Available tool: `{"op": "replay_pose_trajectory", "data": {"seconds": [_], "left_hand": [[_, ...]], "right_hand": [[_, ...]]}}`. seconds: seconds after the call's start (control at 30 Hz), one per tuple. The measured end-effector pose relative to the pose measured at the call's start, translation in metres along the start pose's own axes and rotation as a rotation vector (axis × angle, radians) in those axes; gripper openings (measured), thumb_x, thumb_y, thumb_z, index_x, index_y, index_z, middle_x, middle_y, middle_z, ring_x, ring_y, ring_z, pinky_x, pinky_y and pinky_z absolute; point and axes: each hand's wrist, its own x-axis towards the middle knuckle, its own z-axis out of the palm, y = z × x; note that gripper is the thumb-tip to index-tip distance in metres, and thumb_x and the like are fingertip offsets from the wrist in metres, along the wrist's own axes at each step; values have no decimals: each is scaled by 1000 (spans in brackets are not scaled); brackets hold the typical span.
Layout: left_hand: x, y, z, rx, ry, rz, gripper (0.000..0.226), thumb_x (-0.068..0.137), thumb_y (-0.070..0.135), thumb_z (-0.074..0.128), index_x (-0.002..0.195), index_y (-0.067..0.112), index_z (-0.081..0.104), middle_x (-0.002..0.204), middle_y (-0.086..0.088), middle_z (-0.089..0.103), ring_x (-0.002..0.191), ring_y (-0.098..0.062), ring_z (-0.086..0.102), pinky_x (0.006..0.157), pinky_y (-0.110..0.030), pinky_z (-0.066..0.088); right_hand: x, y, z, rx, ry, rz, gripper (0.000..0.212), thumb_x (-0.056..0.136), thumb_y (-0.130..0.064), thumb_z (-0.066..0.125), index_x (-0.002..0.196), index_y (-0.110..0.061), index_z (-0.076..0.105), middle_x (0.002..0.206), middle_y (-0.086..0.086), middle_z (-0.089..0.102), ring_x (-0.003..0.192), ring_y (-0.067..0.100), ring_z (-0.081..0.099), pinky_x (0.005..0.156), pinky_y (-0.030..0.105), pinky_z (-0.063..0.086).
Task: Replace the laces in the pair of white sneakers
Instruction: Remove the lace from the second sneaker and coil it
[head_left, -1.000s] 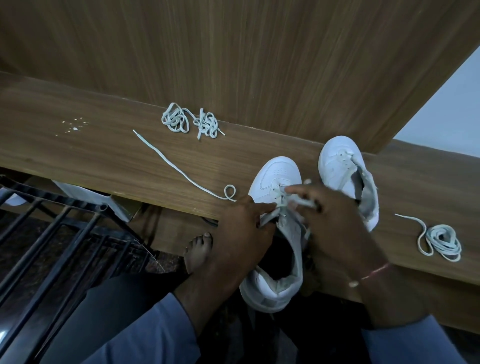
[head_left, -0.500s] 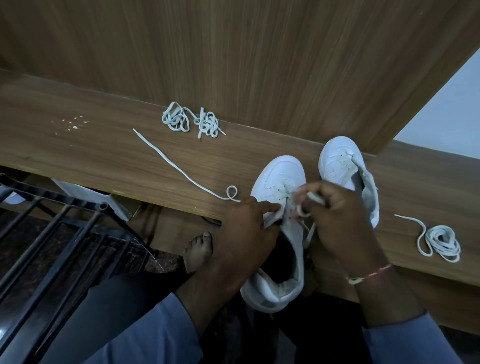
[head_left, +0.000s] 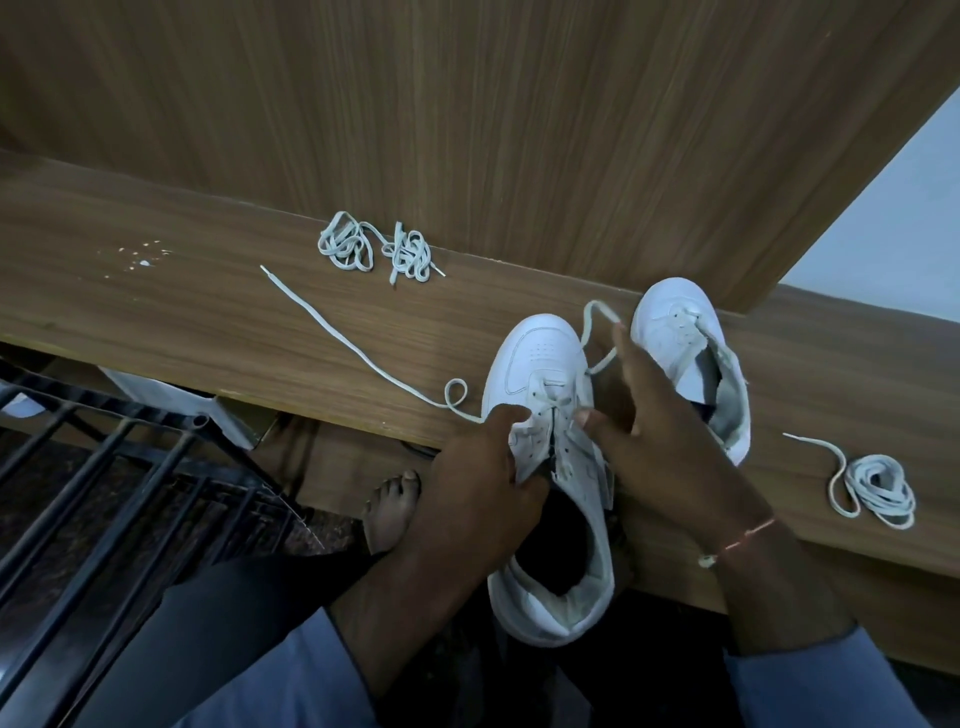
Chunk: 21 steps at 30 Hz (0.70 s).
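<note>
A white sneaker (head_left: 540, 358) hangs half over the wooden ledge's front edge, toe pointing away. My left hand (head_left: 478, 483) grips its left eyelet flap. My right hand (head_left: 660, 431) is at the right side of the eyelets, and a lace loop (head_left: 597, 322) rises from behind its raised fingers. That lace's other end (head_left: 337, 332) trails left across the ledge (head_left: 156, 312). The second white sneaker (head_left: 680, 343) lies behind my right hand, partly laced.
Two tangled lace bundles (head_left: 374, 252) lie by the wooden back panel. A coiled lace (head_left: 878, 491) rests on the ledge at right. A black metal rack (head_left: 104, 493) stands below left, beside a bare foot (head_left: 389, 509).
My right hand has lifted its fingers and drawn the lace up and away from the eyelets into a loop. The left hand stays on the sneaker's flap.
</note>
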Motion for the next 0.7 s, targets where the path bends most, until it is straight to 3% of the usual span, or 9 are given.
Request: {"op": "replay_pose_trajectory", "data": {"seconds": [0.03, 0.1, 0.17, 0.27, 0.37, 0.5, 0.63, 0.7], "left_hand": [[0, 1, -1, 12, 1, -6, 49, 79, 27, 68, 125, 29, 53, 60, 9, 53, 66, -7, 58, 62, -20, 42], [2, 2, -3, 36, 1, -13, 52, 79, 30, 68, 129, 28, 51, 63, 8, 54, 73, -12, 63, 66, -24, 45], [5, 4, -5, 59, 5, -13, 52, 79, 31, 67, 129, 27, 52, 62, 7, 54, 73, -11, 63, 64, -23, 42], [7, 5, -6, 60, 24, -13, 51, 78, 30, 67, 127, 27, 54, 62, 6, 56, 73, -10, 62, 65, -23, 41], [7, 6, -4, 71, 33, 4, 49, 78, 27, 68, 125, 26, 57, 73, 5, 64, 74, -10, 62, 72, -27, 48], [9, 3, -6, 63, 37, 25, 40, 80, 20, 63, 120, 23, 59, 69, 3, 66, 69, -11, 63, 72, -30, 51], [16, -5, -13, -16, 80, -57, 30, 80, 9, 61, 107, 23, 63, 67, 5, 64, 62, -4, 58, 56, -10, 41], [18, -8, -20, -69, 103, -106, 27, 78, 8, 62, 101, 22, 65, 57, 10, 60, 57, 0, 56, 52, -8, 38]], "right_hand": [[-3, -2, 1, -93, 51, -34, 76, 94, -23, 63, 154, -32, 17, 148, -16, 29, 132, -5, 28, 102, 6, 25], [-13, -4, 2, -118, 81, -62, 70, 91, -20, 64, 150, -30, 28, 153, -11, 31, 138, 5, 34, 109, 20, 32], [-26, -9, 2, -47, 14, -52, 69, 84, -19, 68, 142, -35, 35, 139, -16, 40, 126, 3, 46, 100, 24, 44], [-41, -17, 15, -157, -19, -35, 68, 75, -29, 72, 132, -34, 36, 123, -13, 37, 111, 5, 48, 86, 19, 45], [-39, -20, 32, -276, 68, -33, 59, 80, -27, 69, 129, -26, 36, 125, -5, 39, 108, 15, 52, 87, 28, 48], [-29, -10, 34, -233, 225, -11, 33, 91, -20, 61, 122, -20, 50, 114, 0, 63, 98, 19, 63, 81, 31, 52], [-28, 3, 22, 14, 295, 71, 18, 89, -11, 62, 103, -22, 63, 89, -14, 68, 87, 3, 65, 72, 14, 48], [-32, 2, 23, 93, 299, 87, 18, 87, -8, 64, 92, -26, 64, 82, -16, 67, 81, -4, 63, 66, 6, 45]]}}
